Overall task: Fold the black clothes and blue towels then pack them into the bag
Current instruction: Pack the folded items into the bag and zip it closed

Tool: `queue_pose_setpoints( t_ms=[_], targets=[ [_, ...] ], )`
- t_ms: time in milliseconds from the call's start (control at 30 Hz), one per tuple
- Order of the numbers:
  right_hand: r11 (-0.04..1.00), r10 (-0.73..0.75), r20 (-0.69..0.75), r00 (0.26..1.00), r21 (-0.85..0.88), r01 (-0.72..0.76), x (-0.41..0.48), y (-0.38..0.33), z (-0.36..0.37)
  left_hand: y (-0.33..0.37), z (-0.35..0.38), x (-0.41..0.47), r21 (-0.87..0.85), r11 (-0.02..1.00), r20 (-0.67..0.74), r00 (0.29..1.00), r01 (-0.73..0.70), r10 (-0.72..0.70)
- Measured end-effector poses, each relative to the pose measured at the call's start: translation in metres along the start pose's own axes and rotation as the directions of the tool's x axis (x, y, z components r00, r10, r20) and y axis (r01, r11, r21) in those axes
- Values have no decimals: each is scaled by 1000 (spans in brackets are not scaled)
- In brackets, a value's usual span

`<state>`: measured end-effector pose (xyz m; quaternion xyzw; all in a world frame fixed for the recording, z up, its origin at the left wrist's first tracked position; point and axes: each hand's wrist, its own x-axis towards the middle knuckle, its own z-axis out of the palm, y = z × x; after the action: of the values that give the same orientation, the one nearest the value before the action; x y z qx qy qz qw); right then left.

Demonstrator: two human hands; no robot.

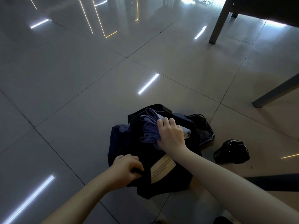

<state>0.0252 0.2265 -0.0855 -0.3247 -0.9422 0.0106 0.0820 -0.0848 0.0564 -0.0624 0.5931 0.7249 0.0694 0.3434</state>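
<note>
A dark navy bag [123, 143] lies on the tiled floor, with a beige label [162, 168] on its near side. My right hand [169, 135] grips a stack of folded blue towels [149, 126] at the bag's opening. My left hand [127, 167] pinches the bag's near edge, its fingers curled on the dark fabric. A dark cloth [199, 120] shows just behind the bag on the right; whether it is part of the bag or a garment cannot be told.
A shiny black object [231, 151] sits on the floor right of the bag. Grey table legs [220, 21] [275, 92] stand at the upper right. A dark strip [271, 182] lies at the right edge. Glossy tiles stretch to the left and far side.
</note>
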Motion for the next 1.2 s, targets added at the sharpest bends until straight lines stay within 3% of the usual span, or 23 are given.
queue_pose_setpoints(
  t_ms=[167, 267, 500, 633, 833, 933, 1067, 1167, 1200],
  targets=[
    [986, 137, 86, 987, 86, -144, 5, -20, -1, 7, -7, -14, -8, 997, -18, 997, -81, 80],
    [956, 193, 219, 956, 176, -233, 2, -27, 1, 19, -7, -15, 35, 997, 15, 997, -73, 72],
    [826, 383, 335, 861, 293, -482, 9, -34, 0, 37, 1, -14, 90, 996, 18, 1000, -26, 24],
    [793, 354, 414, 838, 342, -504, 5, -40, 5, 43, 6, -11, 103, 995, 53, 999, -2, -4],
    [772, 91, 538, 838, 493, -401, -6, -43, 15, 22, 1, -13, 45, 995, 45, 995, 83, -86],
    [595, 30, 579, 815, 645, -480, -6, -36, 17, 14, 1, -9, -79, 981, -52, 982, 178, -182],
    [430, 34, 669, 743, 661, -615, -5, -14, 16, 7, 9, 11, 80, 960, -209, 946, 269, -248],
    [317, 16, 702, 712, 672, -669, -4, 0, 18, 8, 10, 33, 360, 920, -359, 933, 153, -15],
    [262, 1, 712, 702, 678, -687, -4, 4, 18, 11, 8, 40, 427, 898, -335, 941, 106, 49]
  ],
)
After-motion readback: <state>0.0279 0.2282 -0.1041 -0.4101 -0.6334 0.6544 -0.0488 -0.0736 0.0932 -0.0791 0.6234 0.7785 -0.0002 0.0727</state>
